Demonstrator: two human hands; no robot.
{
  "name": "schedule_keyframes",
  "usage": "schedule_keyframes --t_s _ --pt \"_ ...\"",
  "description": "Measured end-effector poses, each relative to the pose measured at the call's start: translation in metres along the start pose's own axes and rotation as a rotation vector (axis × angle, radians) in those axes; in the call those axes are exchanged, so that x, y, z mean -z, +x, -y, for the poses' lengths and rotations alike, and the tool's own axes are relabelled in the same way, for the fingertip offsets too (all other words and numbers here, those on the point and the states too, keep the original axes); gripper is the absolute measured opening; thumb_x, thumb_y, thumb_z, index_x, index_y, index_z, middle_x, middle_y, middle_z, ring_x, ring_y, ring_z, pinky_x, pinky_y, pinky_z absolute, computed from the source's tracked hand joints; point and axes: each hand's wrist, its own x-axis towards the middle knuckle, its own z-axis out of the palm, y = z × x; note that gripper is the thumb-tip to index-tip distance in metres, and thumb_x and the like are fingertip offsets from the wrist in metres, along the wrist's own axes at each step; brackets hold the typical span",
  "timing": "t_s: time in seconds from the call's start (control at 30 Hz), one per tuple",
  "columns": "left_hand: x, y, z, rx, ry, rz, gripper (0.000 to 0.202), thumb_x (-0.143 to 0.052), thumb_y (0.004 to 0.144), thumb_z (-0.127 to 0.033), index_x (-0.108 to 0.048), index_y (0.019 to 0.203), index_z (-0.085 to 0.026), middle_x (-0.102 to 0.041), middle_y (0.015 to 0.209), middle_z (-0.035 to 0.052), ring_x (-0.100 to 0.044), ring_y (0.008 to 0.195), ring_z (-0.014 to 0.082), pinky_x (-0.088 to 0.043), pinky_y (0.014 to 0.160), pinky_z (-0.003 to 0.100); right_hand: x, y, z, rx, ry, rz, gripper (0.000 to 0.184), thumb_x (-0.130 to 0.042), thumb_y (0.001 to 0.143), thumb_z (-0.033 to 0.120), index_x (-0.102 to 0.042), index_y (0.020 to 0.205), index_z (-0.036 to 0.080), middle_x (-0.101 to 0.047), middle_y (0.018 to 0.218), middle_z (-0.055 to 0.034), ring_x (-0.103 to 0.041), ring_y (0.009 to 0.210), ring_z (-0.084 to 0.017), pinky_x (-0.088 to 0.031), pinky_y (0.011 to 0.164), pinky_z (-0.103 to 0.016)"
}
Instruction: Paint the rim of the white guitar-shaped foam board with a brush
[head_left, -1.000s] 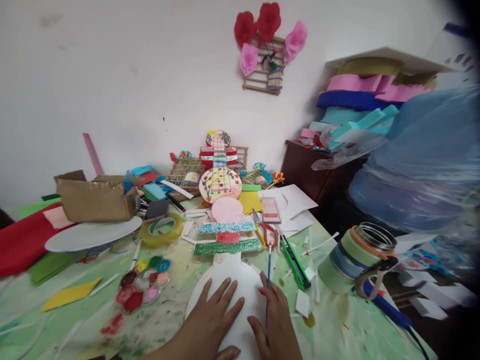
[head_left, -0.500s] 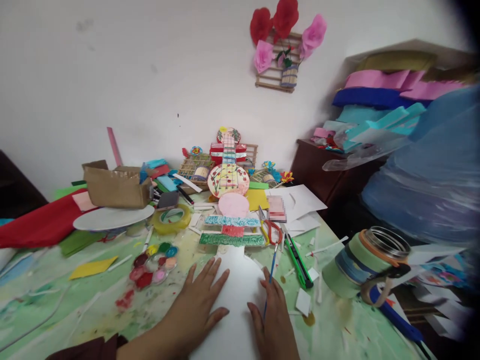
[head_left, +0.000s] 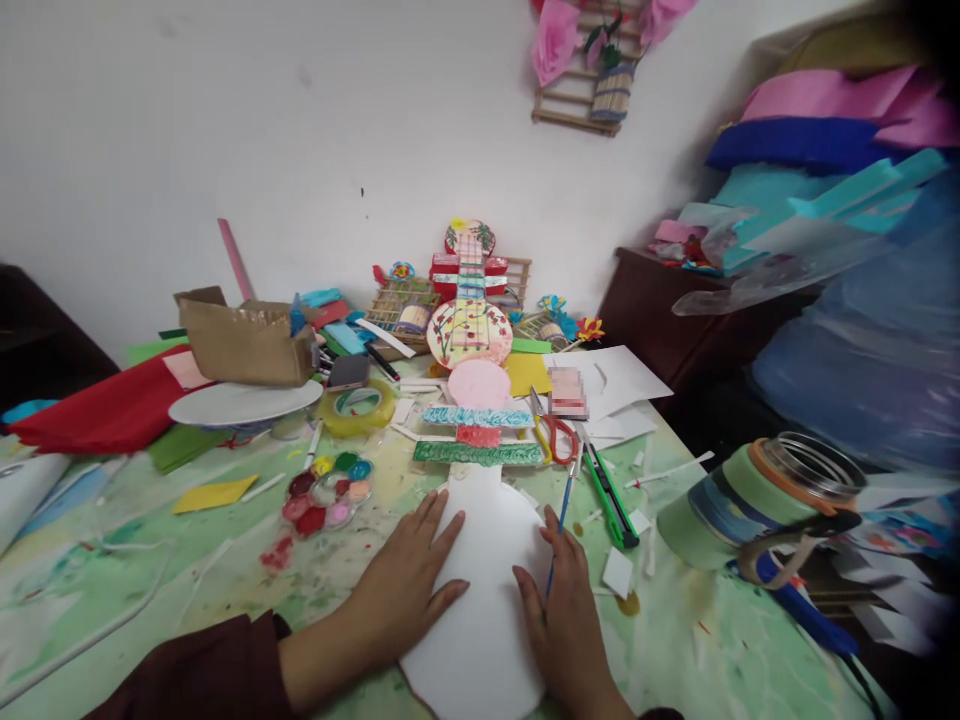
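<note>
White cutout (head_left: pixel 487 600), left hand (head_left: pixel 409 585) flat on it; right hand (head_left: pixel 566 620) holding paintbrush (head_left: pixel 561 525)

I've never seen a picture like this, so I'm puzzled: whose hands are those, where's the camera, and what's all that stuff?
No machine here, only a person's two hands. The camera sits on the person's head and looks down, so you see what they see. The left hand lies flat on a white cutout. The right hand rests on it too, with a thin brush between its fingers. On the table lie a paint palette, tape, scissors and a green cutter.
</note>
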Motion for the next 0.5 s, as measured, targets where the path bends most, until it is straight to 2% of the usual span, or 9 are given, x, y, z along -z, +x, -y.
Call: schedule_keyframes --t_s 0.13,0.27,0.5 --pt "0.0014 -0.0013 0.0019 -0.015 0.008 -0.048 0.066 -0.052 0.091 -0.048 -0.034 0.147 -0.018 -0.021 0.156 0.0168 -0.024 0.141 0.0339 -0.032 0.111 0.048 -0.0005 -0.0007 -0.0008 -0.039 -0.025 0.002 0.052 -0.049 0.092 0.030 -0.032 0.140 0.019 -0.046 0.139 -0.0179 -0.045 0.126 -0.032 -0.045 0.097 -0.053" --pt "0.0046 -0.0021 0.0028 -0.044 -0.020 -0.070 0.063 -0.053 0.091 -0.043 -0.037 0.144 -0.014 -0.021 0.155 0.0205 -0.025 0.141 0.0342 -0.033 0.111 0.048 -0.0015 -0.0004 -0.0028 -0.117 -0.040 0.042 0.056 -0.048 0.092 0.031 -0.028 0.142 0.015 -0.051 0.133 -0.0197 -0.047 0.125 -0.033 -0.045 0.097 -0.054" --pt "0.0033 -0.0011 0.0033 -0.042 -0.066 -0.081 0.063 -0.057 0.090 -0.041 -0.037 0.142 -0.013 -0.019 0.155 0.0223 -0.019 0.142 0.0349 -0.032 0.111 0.050 -0.0017 0.0004 -0.0037 -0.054 0.018 0.052 0.050 -0.049 0.091 0.031 -0.034 0.136 0.016 -0.048 0.136 -0.0193 -0.046 0.125 -0.032 -0.043 0.098 -0.053"
